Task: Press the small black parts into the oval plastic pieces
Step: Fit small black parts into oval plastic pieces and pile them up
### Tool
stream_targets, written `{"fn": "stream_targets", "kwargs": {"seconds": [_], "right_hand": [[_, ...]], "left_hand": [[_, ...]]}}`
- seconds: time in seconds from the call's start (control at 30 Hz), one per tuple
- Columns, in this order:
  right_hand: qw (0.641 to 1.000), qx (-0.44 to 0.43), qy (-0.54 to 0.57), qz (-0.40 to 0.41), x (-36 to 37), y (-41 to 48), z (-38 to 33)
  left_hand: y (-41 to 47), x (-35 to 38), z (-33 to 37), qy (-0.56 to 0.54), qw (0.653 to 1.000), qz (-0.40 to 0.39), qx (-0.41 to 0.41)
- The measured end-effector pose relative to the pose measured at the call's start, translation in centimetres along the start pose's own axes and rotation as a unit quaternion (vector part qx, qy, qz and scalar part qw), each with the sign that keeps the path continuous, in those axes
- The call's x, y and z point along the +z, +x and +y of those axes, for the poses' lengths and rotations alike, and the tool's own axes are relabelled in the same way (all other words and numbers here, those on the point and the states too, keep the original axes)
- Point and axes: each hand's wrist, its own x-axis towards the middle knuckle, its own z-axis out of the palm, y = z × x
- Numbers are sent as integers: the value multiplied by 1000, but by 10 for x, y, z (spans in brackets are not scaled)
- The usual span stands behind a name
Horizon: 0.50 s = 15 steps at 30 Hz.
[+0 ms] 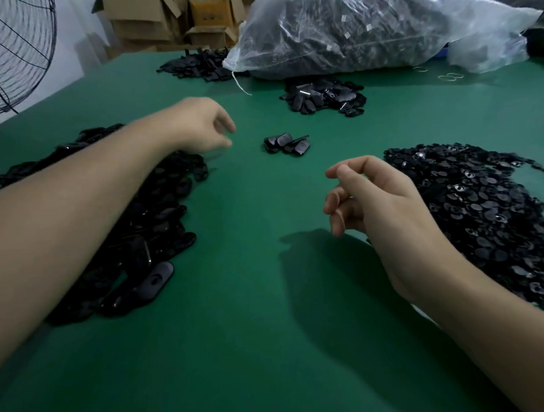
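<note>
A long heap of black oval plastic pieces (148, 228) lies on the left of the green table (247, 330), partly under my left forearm. A wide heap of small black round parts (486, 210) covers the right side. A small cluster of oval pieces (288, 143) sits in the middle, further back. My left hand (200, 125) hovers just left of that cluster with fingers loosely curled downward and nothing visible in them. My right hand (375, 199) hangs above the table beside the round parts, fingers loosely curled, holding nothing that I can see.
Behind the cluster lies another pile of black pieces (325, 96), and a flatter one (198, 65) further back left. A large clear plastic bag of dark parts (366, 27) fills the far side. Cardboard boxes (171, 18) stand behind it. A fan (15, 51) stands at the far left.
</note>
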Motion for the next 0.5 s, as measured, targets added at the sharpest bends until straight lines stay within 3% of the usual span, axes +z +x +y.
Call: {"fn": "stream_targets", "kwargs": {"seconds": [0.17, 0.5], "right_hand": [[999, -19, -13, 24, -2, 2, 2], [994, -65, -34, 79, -18, 12, -1]], "left_hand": [[-29, -3, -15, 170, 985, -41, 1], [-35, 9, -36, 186, 981, 4, 55]]}}
